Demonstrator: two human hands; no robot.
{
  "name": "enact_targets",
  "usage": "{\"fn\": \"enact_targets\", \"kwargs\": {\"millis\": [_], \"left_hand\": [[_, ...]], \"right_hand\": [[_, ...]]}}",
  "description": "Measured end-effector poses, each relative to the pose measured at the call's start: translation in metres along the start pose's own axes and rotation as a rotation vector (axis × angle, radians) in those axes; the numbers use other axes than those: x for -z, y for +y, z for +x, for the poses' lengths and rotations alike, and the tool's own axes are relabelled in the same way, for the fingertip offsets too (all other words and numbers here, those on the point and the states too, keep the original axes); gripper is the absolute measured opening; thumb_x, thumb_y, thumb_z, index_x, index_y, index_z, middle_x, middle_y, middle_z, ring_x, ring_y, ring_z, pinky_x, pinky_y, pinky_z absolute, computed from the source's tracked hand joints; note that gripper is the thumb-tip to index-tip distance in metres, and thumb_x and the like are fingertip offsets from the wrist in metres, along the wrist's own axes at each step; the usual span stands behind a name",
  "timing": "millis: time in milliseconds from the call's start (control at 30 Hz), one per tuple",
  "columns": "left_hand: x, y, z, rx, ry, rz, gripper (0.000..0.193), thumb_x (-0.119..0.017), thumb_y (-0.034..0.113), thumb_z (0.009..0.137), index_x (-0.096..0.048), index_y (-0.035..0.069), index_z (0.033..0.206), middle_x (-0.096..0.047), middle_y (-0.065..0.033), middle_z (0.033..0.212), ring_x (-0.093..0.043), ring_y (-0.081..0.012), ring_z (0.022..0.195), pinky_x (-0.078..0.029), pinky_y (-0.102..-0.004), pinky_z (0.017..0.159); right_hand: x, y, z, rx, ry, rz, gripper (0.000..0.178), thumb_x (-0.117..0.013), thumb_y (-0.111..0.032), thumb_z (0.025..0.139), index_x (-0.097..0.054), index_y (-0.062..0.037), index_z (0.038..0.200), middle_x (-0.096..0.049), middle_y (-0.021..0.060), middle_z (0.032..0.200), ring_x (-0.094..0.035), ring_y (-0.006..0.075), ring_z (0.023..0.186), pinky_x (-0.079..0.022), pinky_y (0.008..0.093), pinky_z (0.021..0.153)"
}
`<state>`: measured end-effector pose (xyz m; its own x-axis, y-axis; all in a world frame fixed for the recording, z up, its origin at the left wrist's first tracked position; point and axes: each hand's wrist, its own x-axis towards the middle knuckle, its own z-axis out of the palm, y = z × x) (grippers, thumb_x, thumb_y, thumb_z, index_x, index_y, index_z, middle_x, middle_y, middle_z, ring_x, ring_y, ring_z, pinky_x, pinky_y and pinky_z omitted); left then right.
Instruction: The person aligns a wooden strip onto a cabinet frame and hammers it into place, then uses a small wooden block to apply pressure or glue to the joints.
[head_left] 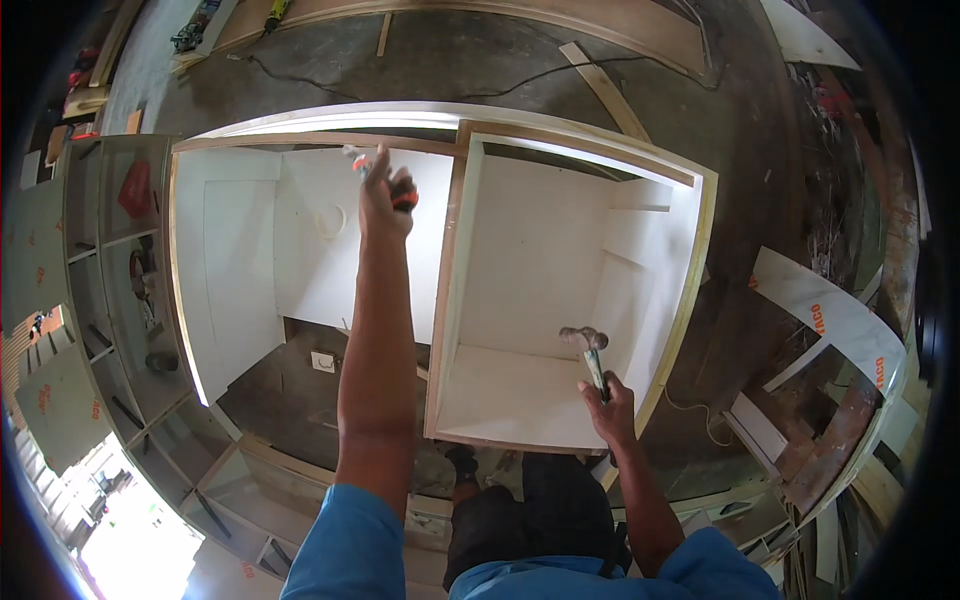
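Observation:
My left hand is closed around what look like pliers with red-and-black handles and a grey tip. It is stretched out over the far part of the cabinet's left compartment, near the wooden far rail. Lower on the right, my right hand grips a claw hammer by its handle, with the head up. The hammer is over the right compartment of the white-lined cabinet frame. A wooden divider separates the two compartments.
A shelving unit stands along the left, holding a red item. Printed white panels and offcuts lie at right. Beyond the cabinet, a dark cable and a wooden strip lie on the floor. A small white square box sits below the left compartment.

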<state>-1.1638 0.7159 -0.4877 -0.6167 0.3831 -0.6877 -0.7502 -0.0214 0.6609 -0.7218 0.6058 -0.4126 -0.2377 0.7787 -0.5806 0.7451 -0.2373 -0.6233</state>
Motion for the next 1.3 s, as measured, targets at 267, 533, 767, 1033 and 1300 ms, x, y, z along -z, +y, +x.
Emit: {"fn": "enact_targets", "kwargs": {"millis": [267, 533, 767, 1033, 1300], "left_hand": [[-0.008, 0.021, 0.029, 0.084, -0.056, -0.141, 0.010, -0.068, 0.007, 0.093, -0.059, 0.003, 0.092, -0.059, -0.0035, 0.074, -0.053, -0.0129, 0.064, -0.043, -0.0236, 0.056], [0.150, 0.064, -0.185, -0.005, -0.021, 0.105, 0.011, -0.066, 0.009, 0.093, -0.056, 0.006, 0.096, -0.055, 0.0001, 0.074, -0.045, -0.0067, 0.054, -0.031, -0.0223, 0.043], [0.358, 0.059, -0.366, 0.072, 0.369, 0.218, 0.028, -0.073, 0.010, 0.087, -0.057, 0.008, 0.110, -0.061, -0.0019, 0.076, -0.055, -0.0085, 0.055, -0.042, -0.0216, 0.042], [0.402, 0.030, -0.429, 0.116, 0.535, 0.103, 0.033, -0.072, 0.006, 0.087, -0.058, 0.007, 0.116, -0.065, -0.0054, 0.080, -0.056, -0.0083, 0.056, -0.046, -0.0214, 0.045], [0.398, 0.021, -0.434, 0.187, 0.462, 0.135, 0.024, -0.071, 0.007, 0.087, -0.058, 0.006, 0.107, -0.065, -0.0058, 0.079, -0.058, -0.0093, 0.056, -0.047, -0.0207, 0.045]], "right_hand": [[0.007, -0.003, -0.014, -0.040, -0.011, 0.081, 0.032, -0.064, -0.030, 0.096, -0.054, -0.0020, 0.084, -0.046, 0.0057, 0.057, -0.045, 0.0128, 0.051, -0.038, 0.0351, 0.049], [0.018, -0.137, 0.158, 0.668, 0.075, -0.148, 0.039, -0.052, -0.020, 0.102, -0.053, -0.0099, 0.140, -0.064, 0.0200, 0.079, -0.065, 0.0359, 0.069, -0.050, 0.0431, 0.063], [-0.017, -0.204, 0.235, 0.915, 0.103, -0.371, 0.041, -0.058, -0.018, 0.099, -0.054, -0.0122, 0.139, -0.066, 0.0241, 0.081, -0.066, 0.0414, 0.074, -0.050, 0.0474, 0.063], [-0.034, -0.194, 0.270, 0.939, 0.197, -0.469, 0.037, -0.060, -0.016, 0.098, -0.059, -0.0072, 0.133, -0.068, 0.0237, 0.087, -0.067, 0.0407, 0.076, -0.051, 0.0457, 0.064], [-0.041, -0.204, 0.266, 0.991, 0.207, -0.437, 0.032, -0.061, -0.013, 0.096, -0.062, -0.0051, 0.127, -0.069, 0.0233, 0.098, -0.068, 0.0404, 0.086, -0.054, 0.0443, 0.071]]}}
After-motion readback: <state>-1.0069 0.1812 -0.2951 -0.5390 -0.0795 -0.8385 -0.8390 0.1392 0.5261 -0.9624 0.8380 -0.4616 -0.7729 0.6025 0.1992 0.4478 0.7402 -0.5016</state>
